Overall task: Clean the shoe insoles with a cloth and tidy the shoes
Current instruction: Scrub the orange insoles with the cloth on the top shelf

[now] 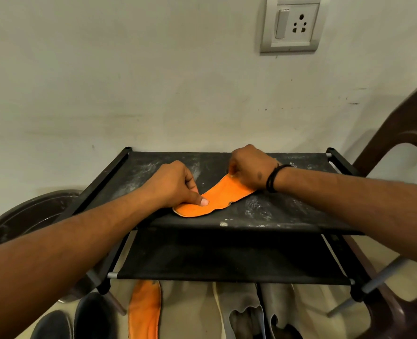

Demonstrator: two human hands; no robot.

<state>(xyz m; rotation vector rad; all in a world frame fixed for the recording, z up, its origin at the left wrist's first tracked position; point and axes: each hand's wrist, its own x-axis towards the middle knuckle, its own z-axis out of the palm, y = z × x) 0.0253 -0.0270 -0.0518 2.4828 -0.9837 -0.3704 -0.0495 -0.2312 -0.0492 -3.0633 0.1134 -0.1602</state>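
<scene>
An orange insole (217, 199) lies on the dusty top shelf of a black shoe rack (288, 211). My left hand (175, 187) pinches its near end, thumb pressed on top. My right hand (251, 167), with a black wristband, grips its far end, which curls up slightly. A second orange insole (145, 311) lies on the floor below the rack. No cloth is visible.
Dark shoes (80, 319) sit on the floor at lower left, and a pair of grey shoes (256, 311) at lower centre. A brown plastic chair (398, 152) stands to the right, a round dark basin (26, 216) to the left. The wall with a socket (291, 24) is close behind.
</scene>
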